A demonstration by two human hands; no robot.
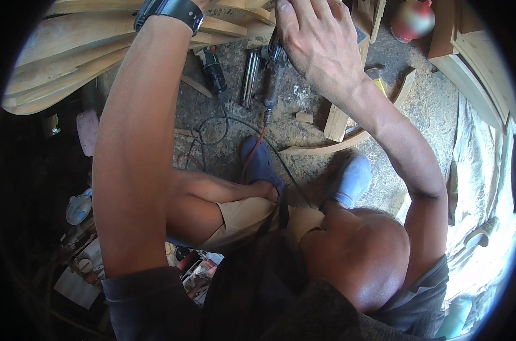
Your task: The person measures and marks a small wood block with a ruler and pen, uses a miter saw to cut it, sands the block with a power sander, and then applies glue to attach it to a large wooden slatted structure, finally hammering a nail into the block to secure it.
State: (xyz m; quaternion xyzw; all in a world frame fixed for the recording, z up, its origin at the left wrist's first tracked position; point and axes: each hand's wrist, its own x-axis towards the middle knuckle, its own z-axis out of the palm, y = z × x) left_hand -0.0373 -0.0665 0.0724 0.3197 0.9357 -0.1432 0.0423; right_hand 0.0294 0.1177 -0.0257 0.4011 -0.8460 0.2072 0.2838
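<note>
My left arm reaches up past the top edge. A dark watch [170, 14] sits on its wrist, and the hand itself is cut off. My right hand [320, 42] is at the top centre, back upward, fingers close together and bent. The edge hides its fingertips and whatever they grip. Curved wooden pieces [70, 42] fill the upper left, beside my left wrist. Below and left of my right hand lies a dark power tool [274, 79] with an orange-red cord, a metal cylinder [250, 79] next to it. Further left is a green-black power tool [213, 71].
My feet in blue clogs [261, 162] rest on the rough floor. A curved wooden strip [326, 149], a short board [336, 124] and a small wood block [304, 117] lie ahead. Dark cable [215, 142] loops near my left foot. Wooden furniture [474, 74] stands right, a red container [406, 31] beyond.
</note>
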